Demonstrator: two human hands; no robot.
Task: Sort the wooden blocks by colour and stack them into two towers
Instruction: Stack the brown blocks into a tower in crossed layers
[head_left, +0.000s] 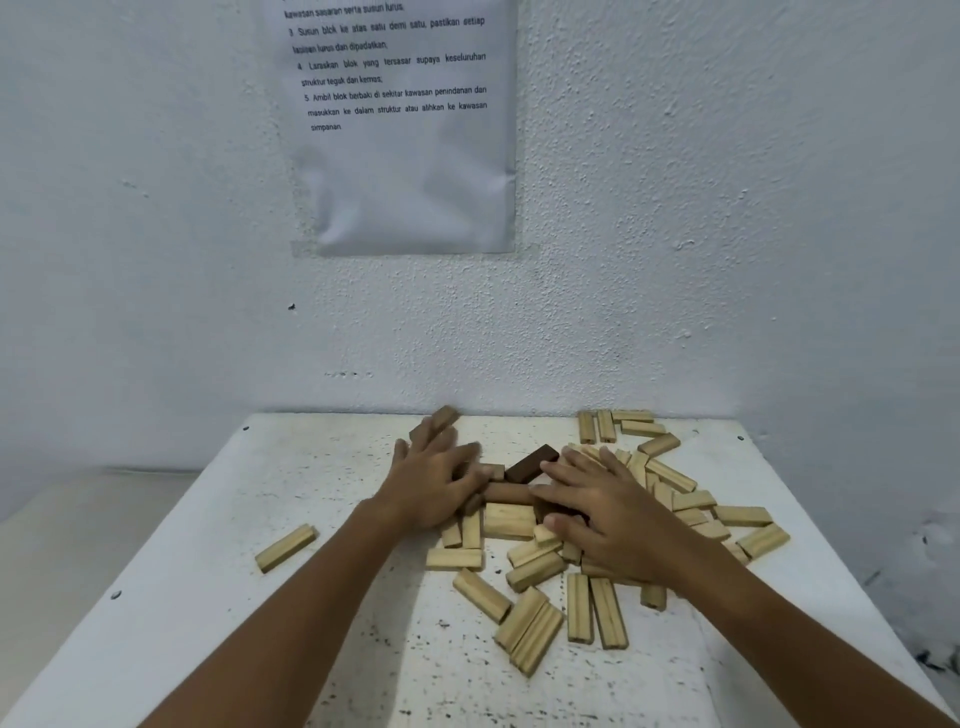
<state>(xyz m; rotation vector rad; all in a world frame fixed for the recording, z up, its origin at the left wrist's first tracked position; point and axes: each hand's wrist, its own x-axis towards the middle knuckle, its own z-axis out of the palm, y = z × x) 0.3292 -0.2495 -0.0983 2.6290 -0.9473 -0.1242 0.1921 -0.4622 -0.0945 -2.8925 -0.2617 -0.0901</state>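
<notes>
Several light wooden blocks (535, 571) lie scattered in a heap on the white table (260, 649). A dark brown block (531, 462) lies tilted in the heap's middle, between my hands. A mid-brown block (509, 492) lies flat just in front of it. My left hand (434, 483) rests flat on the heap's left side, fingers spread and straight; another brown block (441, 418) shows past its fingertips. My right hand (605, 512) lies flat over the heap's centre-right, fingers pointing left. Blocks beneath both palms are hidden.
One light block (285, 547) lies alone at the left of the table. A few light blocks (618, 425) sit in a row by the back edge, close to the white wall (675, 260). A printed sheet (405, 130) hangs on the wall.
</notes>
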